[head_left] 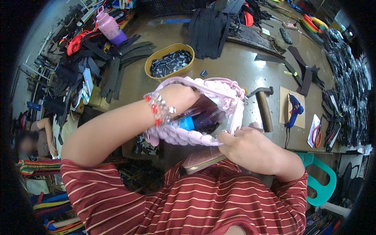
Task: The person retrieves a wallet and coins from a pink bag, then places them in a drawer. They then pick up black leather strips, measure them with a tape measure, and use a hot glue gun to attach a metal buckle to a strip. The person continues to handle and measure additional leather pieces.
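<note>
Both my hands at the pink bag, over the bench edge.
My left hand (178, 98) is curled inside the bag (219, 92), fingers hidden, grip unclear, touching a bottle (196, 119) lying slantwise, blue cap toward my wrist. My right hand (246, 147) pinches the near rim shut-fingered, holding it open. Hammer (264, 109) just right, yellow tub (169, 62) beyond.

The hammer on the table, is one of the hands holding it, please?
No, the hammer lies untouched on the table; both hands are at the pink knitted bag.
</note>
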Action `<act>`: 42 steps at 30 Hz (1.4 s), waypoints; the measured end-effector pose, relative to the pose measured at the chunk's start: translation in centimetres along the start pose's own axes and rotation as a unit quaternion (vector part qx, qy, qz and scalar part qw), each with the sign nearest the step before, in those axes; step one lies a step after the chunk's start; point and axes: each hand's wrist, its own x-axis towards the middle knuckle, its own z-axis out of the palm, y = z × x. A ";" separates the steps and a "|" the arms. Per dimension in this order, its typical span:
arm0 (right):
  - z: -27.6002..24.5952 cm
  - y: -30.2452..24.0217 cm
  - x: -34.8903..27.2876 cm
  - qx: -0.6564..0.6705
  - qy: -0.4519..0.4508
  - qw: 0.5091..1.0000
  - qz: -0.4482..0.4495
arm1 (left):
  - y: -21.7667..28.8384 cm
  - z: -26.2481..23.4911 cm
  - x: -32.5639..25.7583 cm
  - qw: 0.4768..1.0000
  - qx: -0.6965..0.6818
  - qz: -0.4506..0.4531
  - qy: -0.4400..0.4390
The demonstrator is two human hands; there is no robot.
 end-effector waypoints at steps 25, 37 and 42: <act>-1.2 4.8 3.3 0.505 0.421 0.732 0.182 | -1.7 1.8 -1.2 0.961 0.107 0.046 0.252; 1.2 5.2 7.8 0.184 0.188 0.963 0.055 | -3.1 -1.2 -8.1 0.928 -0.286 -0.187 0.146; 1.4 5.6 8.3 0.086 0.061 0.969 0.223 | -2.4 -2.3 -9.9 0.889 -0.382 -0.221 0.117</act>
